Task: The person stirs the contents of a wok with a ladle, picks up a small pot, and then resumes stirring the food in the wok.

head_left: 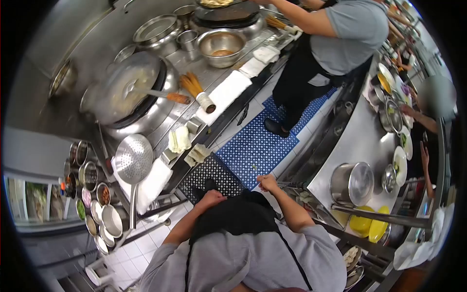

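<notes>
My left hand (213,198) is at the front of my black apron (236,217), its fingers curled in and partly hidden; I see nothing held in it. My right hand (266,183) is closed in a loose fist just beyond the apron, above the floor mat, with nothing visible in it. To the left, a steaming wok (125,92) sits on the range with a wooden-handled ladle (168,96) resting in it. A perforated strainer (134,158) lies on a white cloth at the near counter edge. A bamboo brush (194,88) is beside the wok.
Another person (340,44) works at the range ahead. Seasoning containers (92,175) stand at left. On the right, a steel counter (331,168) holds a pot (352,183), plates (400,165) and yellow bowls (361,221). Blue mats (258,151) cover the aisle.
</notes>
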`<state>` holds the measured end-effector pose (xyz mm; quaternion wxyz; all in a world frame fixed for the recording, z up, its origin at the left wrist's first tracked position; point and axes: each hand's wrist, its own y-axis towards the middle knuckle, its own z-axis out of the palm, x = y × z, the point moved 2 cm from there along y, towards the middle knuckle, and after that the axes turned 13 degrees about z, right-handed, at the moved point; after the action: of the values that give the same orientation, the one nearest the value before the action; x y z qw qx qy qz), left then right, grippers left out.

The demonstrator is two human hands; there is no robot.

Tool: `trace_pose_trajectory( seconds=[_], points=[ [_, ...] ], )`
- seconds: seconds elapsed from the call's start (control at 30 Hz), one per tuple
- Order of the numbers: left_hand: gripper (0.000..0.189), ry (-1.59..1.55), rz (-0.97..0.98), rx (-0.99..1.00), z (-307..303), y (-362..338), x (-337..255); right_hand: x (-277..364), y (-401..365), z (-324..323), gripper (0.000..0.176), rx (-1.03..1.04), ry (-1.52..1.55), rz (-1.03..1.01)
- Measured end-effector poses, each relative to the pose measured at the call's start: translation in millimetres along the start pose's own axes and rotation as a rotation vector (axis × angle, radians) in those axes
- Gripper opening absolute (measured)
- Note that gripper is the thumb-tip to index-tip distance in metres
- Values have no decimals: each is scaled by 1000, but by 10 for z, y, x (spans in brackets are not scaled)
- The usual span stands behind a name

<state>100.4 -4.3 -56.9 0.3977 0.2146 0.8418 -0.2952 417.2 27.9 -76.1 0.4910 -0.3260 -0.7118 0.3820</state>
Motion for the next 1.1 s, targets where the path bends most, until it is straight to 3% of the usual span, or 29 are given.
trace_pose_trajectory(
  seconds=[0.13,0.27,0.37,0.43,0.5,0.57,0.63,0.67,0.73,0.8,0.87,0.93,1.03,1.1],
  points=[
    [37,-49,-195,75,-420,85,-72,83,-10,-69,33,-74,128,-65],
    [34,160,-280,242,-750,68,340,-273,-258,-208,31,-261,-31,12],
    [28,247,-149,83,-884,40,943,-836,-280,-176,28,-311,-37,175],
    [28,243,-183,121,-1020,-14,1033,-1113,-317,-152,30,-308,-153,323],
    [30,37,-156,-15,-847,-33,1864,-1402,-459,-62,30,-314,-221,429],
    [32,271,-85,165,-992,-10,1678,-1370,-513,-23,29,-322,-288,461],
    [30,288,28,254,-989,55,1766,-1227,-502,51,27,-341,-247,355],
    [28,274,56,266,-953,64,1879,-1215,-415,93,28,-447,-254,156],
    [23,157,4,164,-723,262,2142,-980,-362,161,31,-504,-205,63],
    [18,176,-28,212,-887,481,1524,-795,-188,179,31,-482,-211,43],
    [18,129,-11,266,-1081,652,942,-217,-758,159,31,-427,-21,95],
    [21,5,49,335,-1120,914,796,-183,-777,159,32,-532,-114,-63],
    [23,12,10,349,-936,1466,845,-348,-801,173,31,-543,-116,-28],
    [16,-118,105,352,-786,1686,643,-587,-814,186,30,-581,-162,20]
  ],
)
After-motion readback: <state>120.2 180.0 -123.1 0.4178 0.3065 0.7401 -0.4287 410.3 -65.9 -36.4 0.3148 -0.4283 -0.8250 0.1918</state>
